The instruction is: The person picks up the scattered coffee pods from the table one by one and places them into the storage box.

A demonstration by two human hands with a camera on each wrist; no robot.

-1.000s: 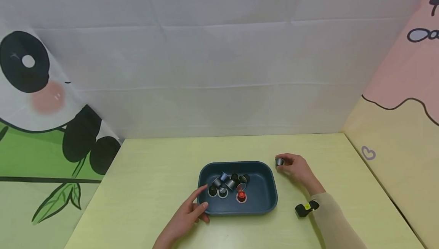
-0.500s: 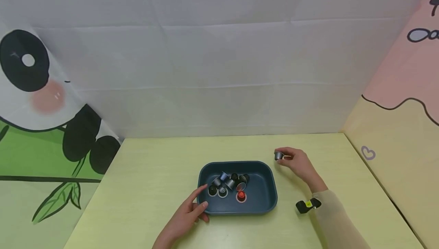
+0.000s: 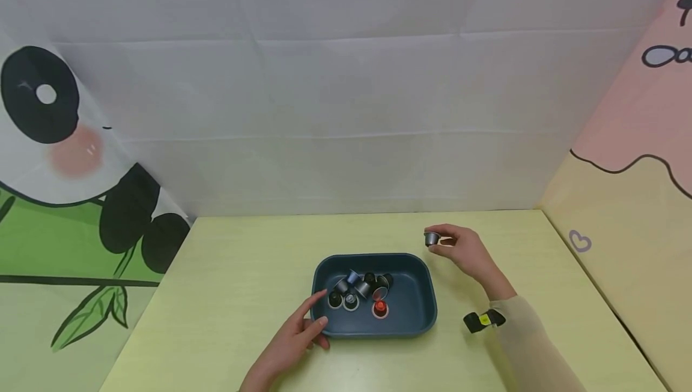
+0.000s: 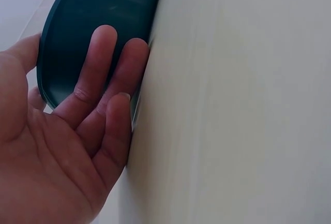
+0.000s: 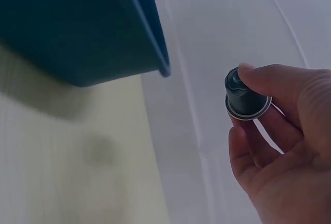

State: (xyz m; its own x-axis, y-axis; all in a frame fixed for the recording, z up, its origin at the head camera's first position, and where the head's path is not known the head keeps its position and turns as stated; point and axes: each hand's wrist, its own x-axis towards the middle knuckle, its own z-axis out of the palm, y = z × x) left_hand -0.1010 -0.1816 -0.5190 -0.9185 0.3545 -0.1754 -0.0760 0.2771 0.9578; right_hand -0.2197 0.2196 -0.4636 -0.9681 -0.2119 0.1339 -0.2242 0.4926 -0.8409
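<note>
Beyond the tray's back right corner, my right hand [image 3: 471, 255] pinches a dark grey coffee capsule [image 3: 431, 239] between thumb and fingers. In the right wrist view the capsule [image 5: 246, 99] has a crinkled end and a silver rim, and it is held above the table. My left hand [image 3: 294, 335] grips the near left corner of a dark blue tray [image 3: 413, 305], index finger and thumb over the rim. The left wrist view has its other fingers against the tray's outer wall [image 4: 64, 53]. Inside lie several capsules: a red one [image 3: 381, 309], black ones [image 3: 335, 301] and grey-blue ones [image 3: 363, 289].
The tray stands on a pale yellow table [image 3: 248, 272]. A white sheet [image 3: 346, 170] hangs along the table's back edge. Printed panels stand at left and right. A black wrist camera [image 3: 476, 322] sits by the right sleeve [image 3: 530, 338].
My right hand has moved up and slightly left with the grey capsule, away from the table's front edge. The left hand and the tray have stayed put.
</note>
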